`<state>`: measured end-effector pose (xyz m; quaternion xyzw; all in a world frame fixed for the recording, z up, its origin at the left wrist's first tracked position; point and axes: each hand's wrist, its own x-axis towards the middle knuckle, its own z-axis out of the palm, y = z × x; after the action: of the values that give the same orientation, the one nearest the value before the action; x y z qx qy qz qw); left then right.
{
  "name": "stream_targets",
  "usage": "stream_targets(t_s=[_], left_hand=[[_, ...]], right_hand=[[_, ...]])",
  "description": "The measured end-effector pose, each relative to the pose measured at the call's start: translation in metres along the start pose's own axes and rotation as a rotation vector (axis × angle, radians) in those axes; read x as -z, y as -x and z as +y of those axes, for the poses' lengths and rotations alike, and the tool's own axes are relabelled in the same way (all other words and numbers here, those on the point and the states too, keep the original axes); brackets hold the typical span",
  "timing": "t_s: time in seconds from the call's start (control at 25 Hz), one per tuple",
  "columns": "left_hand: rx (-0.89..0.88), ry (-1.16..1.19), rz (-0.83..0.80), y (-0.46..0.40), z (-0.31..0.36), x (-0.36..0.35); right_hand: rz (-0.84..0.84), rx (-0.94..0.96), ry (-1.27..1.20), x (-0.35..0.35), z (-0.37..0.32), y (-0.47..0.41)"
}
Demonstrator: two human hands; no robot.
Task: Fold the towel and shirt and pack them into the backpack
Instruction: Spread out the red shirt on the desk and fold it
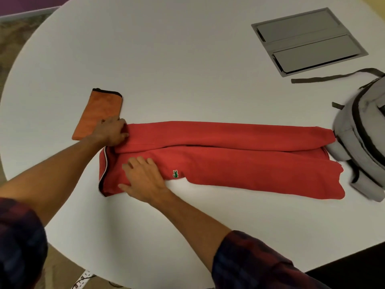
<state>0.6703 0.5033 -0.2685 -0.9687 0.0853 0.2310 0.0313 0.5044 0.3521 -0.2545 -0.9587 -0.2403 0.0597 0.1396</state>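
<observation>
**Both hands at the collar end of a shirt folded into a long strip**

The left hand [113, 132] curls its fingers round the far fold of the red shirt [239, 161] at its collar end, gripping the cloth. The right hand [143, 180] lies flat on the near part of that same end, fingers straight and spread, pressing down. Both forearms come out of dark plaid sleeves [250, 263].

The shirt lies as a long narrow band across the middle of the round white table [177, 59], a small green logo [175, 173] facing up. Its other end touches a grey backpack [362, 138] that lies at the table's right edge, a dark strap [325, 77] trailing from it across the top.

A folded orange towel [100, 113] with a dark border sits just beyond the left hand, near the left edge. A grey hatch with two flaps [308, 40] is set into the tabletop towards the far right.

Off the table, patterned carpet [12, 49] shows to the left, with a purple wall [25, 4] at the far left corner, and a white power strip [83, 279] lies on the floor at the near edge.
</observation>
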Motion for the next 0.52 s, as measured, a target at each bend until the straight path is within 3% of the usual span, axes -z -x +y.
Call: stream_targets(t_s=[0.12, 0.36, 0.52], left_hand=[[-0.039, 0.034, 0.04, 0.004, -0.003, 0.004], [-0.112, 0.178, 0.001, 0.01, -0.01, 0.01], [-0.129, 0.341, -0.039, 0.015, -0.017, 0.014]], right_hand=[[-0.111, 0.0, 0.119, -0.007, -0.026, -0.014], [-0.264, -0.245, 0.107, -0.024, -0.072, -0.033], [-0.36, -0.224, 0.198, -0.036, -0.081, -0.033]])
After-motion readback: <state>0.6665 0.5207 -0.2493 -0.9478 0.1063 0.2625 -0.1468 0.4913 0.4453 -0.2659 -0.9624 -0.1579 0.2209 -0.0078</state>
